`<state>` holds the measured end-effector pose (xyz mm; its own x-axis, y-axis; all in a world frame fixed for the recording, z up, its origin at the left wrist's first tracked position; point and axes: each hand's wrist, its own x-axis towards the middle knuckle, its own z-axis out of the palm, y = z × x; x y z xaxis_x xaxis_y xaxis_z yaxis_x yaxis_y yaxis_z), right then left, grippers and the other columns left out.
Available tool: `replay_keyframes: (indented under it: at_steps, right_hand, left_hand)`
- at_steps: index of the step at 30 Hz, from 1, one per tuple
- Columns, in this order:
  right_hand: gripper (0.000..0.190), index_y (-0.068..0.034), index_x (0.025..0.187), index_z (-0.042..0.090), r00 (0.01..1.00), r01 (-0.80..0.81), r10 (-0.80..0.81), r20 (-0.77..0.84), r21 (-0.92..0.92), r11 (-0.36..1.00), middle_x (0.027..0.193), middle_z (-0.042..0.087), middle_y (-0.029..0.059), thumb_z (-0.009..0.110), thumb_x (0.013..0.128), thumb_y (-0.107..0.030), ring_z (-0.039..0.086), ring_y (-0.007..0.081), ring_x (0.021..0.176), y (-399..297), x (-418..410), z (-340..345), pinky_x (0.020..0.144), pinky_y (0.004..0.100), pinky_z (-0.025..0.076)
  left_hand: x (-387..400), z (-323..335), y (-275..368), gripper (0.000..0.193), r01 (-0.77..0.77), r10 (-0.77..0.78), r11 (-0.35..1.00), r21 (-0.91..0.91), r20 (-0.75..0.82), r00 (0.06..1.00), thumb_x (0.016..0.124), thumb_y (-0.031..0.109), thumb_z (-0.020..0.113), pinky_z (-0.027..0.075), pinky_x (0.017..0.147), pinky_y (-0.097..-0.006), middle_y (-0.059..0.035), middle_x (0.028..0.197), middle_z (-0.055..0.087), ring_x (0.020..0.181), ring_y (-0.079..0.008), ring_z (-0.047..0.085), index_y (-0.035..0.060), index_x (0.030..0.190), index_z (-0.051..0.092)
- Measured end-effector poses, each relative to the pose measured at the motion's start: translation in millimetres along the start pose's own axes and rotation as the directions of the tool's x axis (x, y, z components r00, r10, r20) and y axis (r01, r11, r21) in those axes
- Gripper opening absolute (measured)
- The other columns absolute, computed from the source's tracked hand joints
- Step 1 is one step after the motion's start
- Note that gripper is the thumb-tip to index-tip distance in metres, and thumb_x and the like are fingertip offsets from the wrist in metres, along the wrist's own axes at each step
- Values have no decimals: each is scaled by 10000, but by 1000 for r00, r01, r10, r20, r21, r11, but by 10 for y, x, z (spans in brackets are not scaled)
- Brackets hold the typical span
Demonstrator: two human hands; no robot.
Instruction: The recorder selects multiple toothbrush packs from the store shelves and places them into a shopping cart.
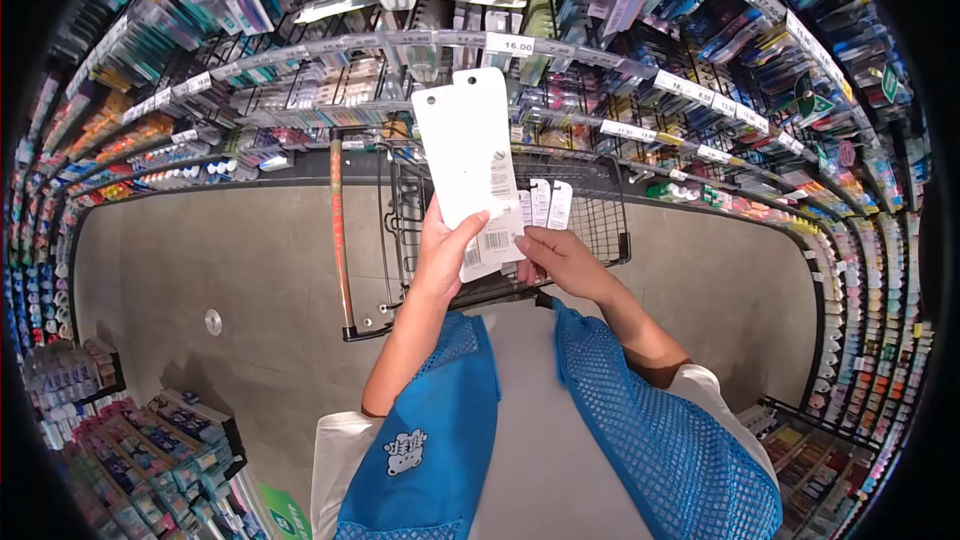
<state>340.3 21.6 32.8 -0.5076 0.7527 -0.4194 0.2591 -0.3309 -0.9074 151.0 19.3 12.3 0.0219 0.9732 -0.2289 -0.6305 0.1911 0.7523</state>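
Note:
My left hand (444, 253) grips two overlapping white hang cards (466, 157), its thumb pressed across their lower front. Each card has a round hole at the top; barcodes and small print cover the lower part. At the front card's lower right corner, my right hand (562, 261) pinches the edge between thumb and fingers. Smaller white hang tags (559, 204) show just beyond the right hand; whether they are held or lie in the cart cannot be told. Below the cards is a black wire shopping cart (600, 229), partly hidden by my hands.
The cart's orange push handle (339, 240) is on the left. Ahead curve store shelves (330, 90) of packaged pens with price strips (511, 45). Bottle racks (862, 345) line the right. A display of boxed goods (150, 442) stands lower left, on grey floor (270, 277).

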Motion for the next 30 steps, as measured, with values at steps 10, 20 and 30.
replay_keyframes:
  at_steps: [10, 20, 30]
  right_hand:
    - [283, -38, 902, 582, 995, 101, -104, 6, 206, 973, 738, 622, 22, 436, 1011, -253, 585, 86, 664, 375, -119, -521, 585, 219, 443]
    - [220, -48, 912, 580, 992, 122, -112, -66, 170, 978, 756, 629, 14, 483, 994, -228, 564, 63, 669, 278, -108, -357, 596, 210, 435]
    - [196, -27, 969, 578, 992, 124, -120, -31, 215, 969, 817, 653, 55, 432, 993, -155, 574, 85, 708, 261, -104, -240, 635, 225, 447]
  left_hand:
    - [102, 406, -205, 460, -19, 25, 996, 84, -76, 997, 857, -16, 619, 477, 913, -313, -94, 1175, 578, 1066, -159, 576, 10, 1274, 426]
    - [85, 332, -255, 432, 17, -11, 997, 80, -77, 997, 855, 14, 641, 499, 880, -314, -98, 1139, 594, 1019, -156, 595, 14, 1240, 447]
    - [5, 183, -202, 444, 11, -9, 999, 31, -69, 998, 851, 25, 650, 508, 866, -311, -94, 1146, 596, 1018, -157, 605, 24, 1248, 450]
